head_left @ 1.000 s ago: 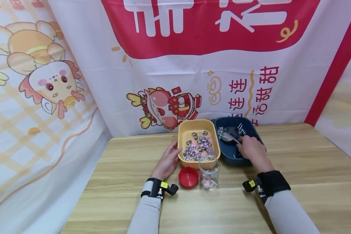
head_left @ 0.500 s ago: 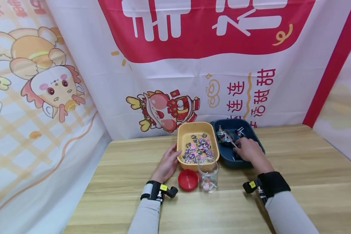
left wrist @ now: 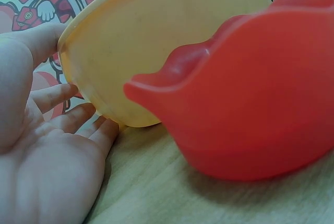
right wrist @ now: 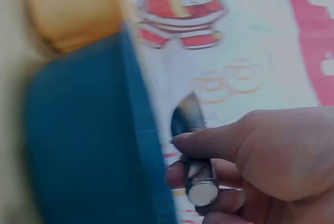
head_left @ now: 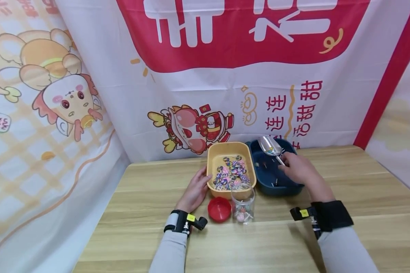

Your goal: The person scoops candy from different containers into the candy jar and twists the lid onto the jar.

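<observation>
My left hand point(head_left: 195, 191) holds the left side of the yellow bin point(head_left: 212, 155), thumb over the rim and fingers against the outer wall, as the left wrist view also shows. Swirl-patterned mini lollipops point(head_left: 237, 168) lie inside it. My right hand point(head_left: 298, 167) grips the handle of a metal scoop point(head_left: 270, 146), fingers wrapped round it in the right wrist view. The scoop is raised over the back of the dark blue bin point(head_left: 287, 191), some small pieces showing in its bowl. A few small sticked pieces point(head_left: 276, 182) lie on that bin's floor.
In front of the yellow bin stand a red scalloped cup point(head_left: 219, 209) and a clear jar point(head_left: 243, 206) with a few small lollipops inside. Behind the wooden table point(head_left: 143, 197) hangs a printed cloth point(head_left: 198, 87), close to both bins.
My right hand has lifted the scoop from the dark blue bin's floor, up and toward the back right. My left hand stays on the yellow bin.
</observation>
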{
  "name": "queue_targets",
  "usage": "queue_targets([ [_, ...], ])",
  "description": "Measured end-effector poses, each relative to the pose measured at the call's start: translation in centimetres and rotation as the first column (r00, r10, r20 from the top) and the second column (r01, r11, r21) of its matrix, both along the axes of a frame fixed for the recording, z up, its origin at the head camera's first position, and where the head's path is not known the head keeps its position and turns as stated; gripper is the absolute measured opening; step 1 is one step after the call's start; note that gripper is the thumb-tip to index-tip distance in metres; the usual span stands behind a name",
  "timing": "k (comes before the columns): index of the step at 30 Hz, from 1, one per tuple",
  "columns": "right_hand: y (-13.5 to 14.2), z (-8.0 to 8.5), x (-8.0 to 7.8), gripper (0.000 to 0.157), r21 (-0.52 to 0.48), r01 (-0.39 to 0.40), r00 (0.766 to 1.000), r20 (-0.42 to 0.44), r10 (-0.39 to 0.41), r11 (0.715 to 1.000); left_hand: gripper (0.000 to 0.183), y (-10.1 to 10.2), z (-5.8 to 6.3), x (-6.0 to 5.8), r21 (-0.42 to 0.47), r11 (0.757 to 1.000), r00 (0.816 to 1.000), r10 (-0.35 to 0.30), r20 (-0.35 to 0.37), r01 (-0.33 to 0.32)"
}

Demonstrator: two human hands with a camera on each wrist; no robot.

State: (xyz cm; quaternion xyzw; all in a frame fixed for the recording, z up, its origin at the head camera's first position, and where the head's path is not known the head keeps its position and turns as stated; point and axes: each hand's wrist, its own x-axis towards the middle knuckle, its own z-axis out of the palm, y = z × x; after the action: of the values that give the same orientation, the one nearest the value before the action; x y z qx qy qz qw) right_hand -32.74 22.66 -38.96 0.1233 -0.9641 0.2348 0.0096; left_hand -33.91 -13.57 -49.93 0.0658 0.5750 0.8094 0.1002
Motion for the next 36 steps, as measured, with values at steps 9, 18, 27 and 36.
queue_targets([
  [9, 2.3, 5.9, 4.4, 0.027, -0.055, -0.124, 0.992, 0.019, 0.125, 0.991, 0.067, 0.0, 0.1, 0.1, 0.013, 1.0, 1.0, 0.003, -0.008, -0.003],
  [18, 3.3, 9.1, 9.0, 0.022, -0.113, -0.281, 0.957, 0.046, 0.288, 0.953, 0.066, 0.0, 0.1, 0.1, 0.003, 1.0, 1.0, 0.003, 0.002, -0.003],
  [27, 3.7, 10.1, 11.1, 0.035, -0.135, -0.403, 0.891, 0.166, 0.421, 0.905, 0.067, 0.1, 0.4, -0.1, 0.009, 1.0, 1.0, 0.01, 0.01, -0.01],
  [36, 3.2, 10.3, 11.3, 0.027, -0.137, -0.432, 0.877, 0.166, 0.45, 0.891, 0.063, 0.1, 0.3, 0.1, 0.011, 1.0, 1.0, -0.004, 0.01, 0.004],
])
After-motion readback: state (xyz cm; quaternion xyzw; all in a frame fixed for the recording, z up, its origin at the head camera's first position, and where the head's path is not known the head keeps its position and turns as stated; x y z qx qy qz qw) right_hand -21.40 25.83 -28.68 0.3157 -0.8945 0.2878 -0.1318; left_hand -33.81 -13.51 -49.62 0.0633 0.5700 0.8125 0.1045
